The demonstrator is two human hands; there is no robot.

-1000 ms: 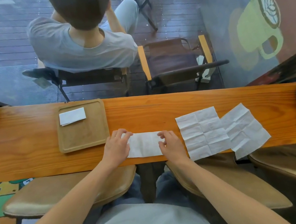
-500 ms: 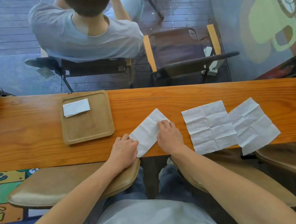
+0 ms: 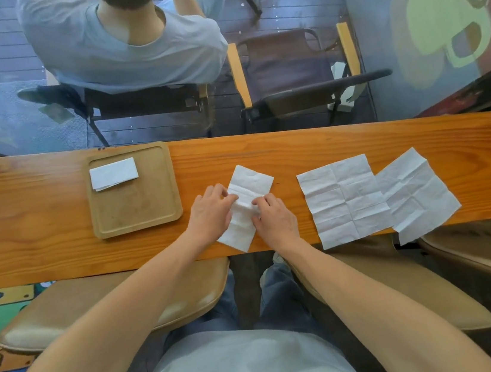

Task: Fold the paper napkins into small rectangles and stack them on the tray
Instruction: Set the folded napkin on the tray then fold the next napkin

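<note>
Lying at a slant on the wooden counter (image 3: 326, 144), the half-folded napkin (image 3: 250, 183) forms a long white strip, its far end pointing up and to the right, its near corner close to the counter's near edge. Both hands sit on its middle. The left hand (image 3: 210, 214) comes in from the left with fingers curled, thumb and fingertips pinching the paper at the strip's left edge. The right hand (image 3: 275, 217) comes in from the right, fingers bent and pressed down on the paper where it puckers slightly; whether it pinches a layer or only holds it flat cannot be told. The two hands' fingertips nearly meet over the strip.

To the left, just beside the left hand, a square wooden tray (image 3: 141, 212) lies on the counter. In its far left corner rests a folded napkin (image 3: 113, 173), a small white rectangle with a second layer's edge showing beneath it.

To the right of the hands, an unfolded napkin (image 3: 344, 201) lies flat, creased into a grid, its near edge hanging a little past the counter's edge. A second unfolded napkin (image 3: 417, 194) lies right of it, turned at an angle, tucked slightly under or against the first, its near corner also overhanging.

Beyond the counter, a person in a grey shirt (image 3: 126, 45) sits with their back turned, and an empty chair (image 3: 294, 70) stands to the right.
</note>
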